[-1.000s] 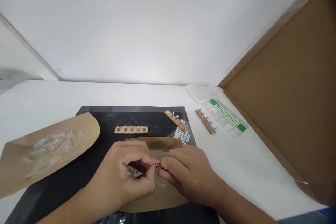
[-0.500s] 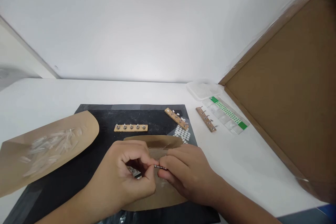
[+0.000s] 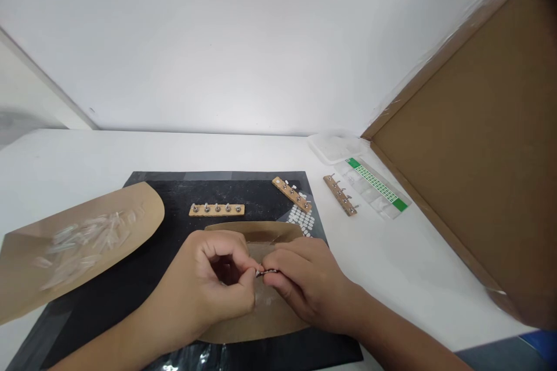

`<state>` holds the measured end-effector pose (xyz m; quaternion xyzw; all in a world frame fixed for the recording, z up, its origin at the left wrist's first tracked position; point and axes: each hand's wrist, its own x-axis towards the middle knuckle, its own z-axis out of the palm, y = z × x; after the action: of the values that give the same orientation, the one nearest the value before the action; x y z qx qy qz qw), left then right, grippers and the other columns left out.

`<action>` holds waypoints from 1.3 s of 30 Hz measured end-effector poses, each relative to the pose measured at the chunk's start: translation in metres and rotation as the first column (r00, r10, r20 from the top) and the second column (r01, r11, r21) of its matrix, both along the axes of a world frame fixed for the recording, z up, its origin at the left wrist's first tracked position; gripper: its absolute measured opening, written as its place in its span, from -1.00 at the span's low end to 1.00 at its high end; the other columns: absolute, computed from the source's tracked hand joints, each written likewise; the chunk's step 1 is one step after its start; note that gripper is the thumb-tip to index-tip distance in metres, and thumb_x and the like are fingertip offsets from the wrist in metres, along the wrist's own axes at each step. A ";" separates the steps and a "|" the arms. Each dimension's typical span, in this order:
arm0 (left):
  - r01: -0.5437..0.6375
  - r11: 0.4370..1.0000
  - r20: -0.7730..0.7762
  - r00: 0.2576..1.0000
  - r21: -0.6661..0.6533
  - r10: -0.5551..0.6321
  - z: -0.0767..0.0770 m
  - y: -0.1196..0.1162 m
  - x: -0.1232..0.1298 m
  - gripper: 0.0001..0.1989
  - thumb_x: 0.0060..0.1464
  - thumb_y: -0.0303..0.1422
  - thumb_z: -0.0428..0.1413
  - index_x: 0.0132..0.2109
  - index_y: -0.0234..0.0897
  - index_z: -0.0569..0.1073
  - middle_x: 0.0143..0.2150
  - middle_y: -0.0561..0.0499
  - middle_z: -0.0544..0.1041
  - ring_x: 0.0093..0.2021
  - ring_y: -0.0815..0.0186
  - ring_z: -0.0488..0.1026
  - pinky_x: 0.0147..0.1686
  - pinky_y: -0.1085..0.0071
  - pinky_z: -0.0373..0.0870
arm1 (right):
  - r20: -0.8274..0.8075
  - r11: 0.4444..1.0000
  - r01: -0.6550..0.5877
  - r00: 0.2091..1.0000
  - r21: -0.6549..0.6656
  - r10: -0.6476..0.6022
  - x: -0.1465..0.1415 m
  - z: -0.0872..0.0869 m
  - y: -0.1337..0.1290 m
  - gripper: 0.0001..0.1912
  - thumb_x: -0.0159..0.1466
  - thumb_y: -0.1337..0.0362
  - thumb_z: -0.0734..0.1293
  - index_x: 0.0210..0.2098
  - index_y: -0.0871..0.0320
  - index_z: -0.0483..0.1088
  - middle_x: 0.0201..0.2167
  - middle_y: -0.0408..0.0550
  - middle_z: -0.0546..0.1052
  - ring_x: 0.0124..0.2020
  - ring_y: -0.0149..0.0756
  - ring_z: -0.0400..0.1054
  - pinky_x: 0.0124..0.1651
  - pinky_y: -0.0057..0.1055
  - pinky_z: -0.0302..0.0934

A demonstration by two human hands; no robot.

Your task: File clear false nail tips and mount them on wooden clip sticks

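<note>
Small dark piece: a thin, glinting strip [image 3: 267, 271] held above the brown tray [image 3: 261, 327] at the near part of the black mat [image 3: 174, 197]; its detail is too small and covered to read.
Left hand [image 3: 200, 278]: thumb and forefinger tips pinched together at the strip's left end.
Right hand [image 3: 307, 275]: thumb and forefinger clamped on the strip's right part, other fingers curled; the two hands nearly meet.
Handling: it looks light and stiff, probably smooth enough to slip; a fingertip pinch on the flat faces near each end seems safest, with little bending, since any fine parts on it may be fragile.
Studded boards: one [image 3: 216, 210] lies toward the mat's far edge, another [image 3: 292, 195] at its far right corner beside white dots [image 3: 301, 219], a third [image 3: 339, 196] on the worktop [image 3: 378, 284] beyond the mat's right edge.
Left tray [image 3: 143, 191]: clear slivers [image 3: 87, 243] lie in it, across the mat's left edge.
Green-marked clear case [image 3: 378, 184]: on the worktop, near the cardboard box [image 3: 470, 139].
</note>
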<state>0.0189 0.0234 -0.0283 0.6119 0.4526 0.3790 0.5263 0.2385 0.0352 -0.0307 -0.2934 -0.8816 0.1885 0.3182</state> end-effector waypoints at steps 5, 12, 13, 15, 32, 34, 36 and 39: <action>0.056 0.991 0.113 0.993 -0.123 -0.043 0.002 0.003 0.000 -0.93 0.04 -0.47 0.27 -0.40 -0.31 0.64 -0.50 0.06 0.54 -0.55 0.40 0.49 -0.52 0.53 0.42 | -0.067 0.991 -0.042 0.997 -0.124 0.034 0.002 -0.002 0.001 -0.55 0.64 0.10 0.10 -0.27 0.13 0.43 -0.46 -0.18 0.52 -0.50 -0.39 0.31 -0.38 -0.43 0.08; 0.108 0.977 0.175 0.982 -0.183 -0.076 0.009 0.004 0.001 -0.89 0.15 -0.36 0.30 -0.21 -0.33 0.66 -0.42 0.01 0.60 -0.53 0.40 0.53 -0.47 0.50 0.54 | -0.094 0.972 -0.042 0.995 -0.232 0.020 0.004 -0.001 0.004 -0.62 0.62 0.18 0.13 -0.27 0.13 0.42 -0.44 -0.17 0.49 -0.46 -0.38 0.32 -0.36 -0.46 0.09; 0.096 0.980 0.161 0.985 -0.175 -0.068 0.010 0.004 0.001 -0.87 0.15 -0.35 0.31 -0.19 -0.33 0.65 -0.39 0.00 0.60 -0.52 0.39 0.53 -0.49 0.50 0.56 | -0.098 0.971 -0.040 0.995 -0.234 0.017 0.004 -0.001 0.004 -0.62 0.61 0.18 0.14 -0.28 0.13 0.41 -0.44 -0.18 0.48 -0.46 -0.39 0.31 -0.36 -0.46 0.08; 0.085 0.982 0.135 0.989 -0.166 -0.063 0.010 0.003 0.001 -0.83 0.16 -0.32 0.32 -0.13 -0.32 0.65 -0.37 0.00 0.59 -0.50 0.35 0.54 -0.52 0.48 0.59 | -0.102 0.972 -0.036 0.995 -0.230 0.013 0.003 -0.001 0.005 -0.64 0.61 0.21 0.15 -0.29 0.13 0.40 -0.44 -0.19 0.47 -0.46 -0.40 0.29 -0.37 -0.47 0.07; 0.147 0.946 0.230 0.970 -0.290 -0.080 0.016 0.008 -0.004 -0.75 0.21 -0.20 0.37 -0.16 -0.32 0.70 -0.29 -0.02 0.57 -0.45 0.33 0.60 -0.58 0.50 0.66 | -0.083 0.969 -0.026 0.997 -0.244 0.006 0.007 0.001 0.003 -0.66 0.61 0.18 0.15 -0.24 0.12 0.41 -0.43 -0.20 0.48 -0.47 -0.40 0.30 -0.36 -0.46 0.12; 0.162 0.937 0.246 0.966 -0.310 -0.085 0.017 0.009 -0.005 -0.77 0.21 -0.22 0.37 -0.16 -0.32 0.71 -0.29 -0.02 0.57 -0.45 0.33 0.61 -0.57 0.49 0.67 | -0.094 0.967 -0.030 0.996 -0.255 0.006 0.007 0.002 0.003 -0.67 0.60 0.19 0.16 -0.25 0.12 0.40 -0.43 -0.20 0.48 -0.47 -0.40 0.30 -0.36 -0.46 0.11; 0.180 0.927 0.269 0.959 -0.330 -0.090 0.016 0.010 -0.006 -0.79 0.21 -0.23 0.38 -0.16 -0.31 0.72 -0.29 -0.01 0.57 -0.45 0.34 0.61 -0.56 0.50 0.67 | -0.095 0.965 -0.033 0.995 -0.261 0.008 0.007 0.003 0.003 -0.67 0.60 0.19 0.16 -0.26 0.12 0.40 -0.43 -0.20 0.49 -0.48 -0.41 0.29 -0.37 -0.46 0.10; 0.215 0.904 0.323 0.942 -0.369 -0.092 0.013 0.012 -0.007 -0.81 0.20 -0.25 0.40 -0.17 -0.30 0.73 -0.28 -0.01 0.57 -0.44 0.36 0.60 -0.56 0.51 0.68 | -0.092 0.966 -0.039 0.996 -0.256 0.016 0.007 0.004 0.003 -0.66 0.61 0.18 0.15 -0.26 0.12 0.41 -0.43 -0.19 0.51 -0.49 -0.41 0.29 -0.38 -0.46 0.10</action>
<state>0.0116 0.0355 -0.0151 0.4613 0.3856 0.3236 0.7306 0.2454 0.0382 -0.0268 -0.3112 -0.8385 0.3189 0.3138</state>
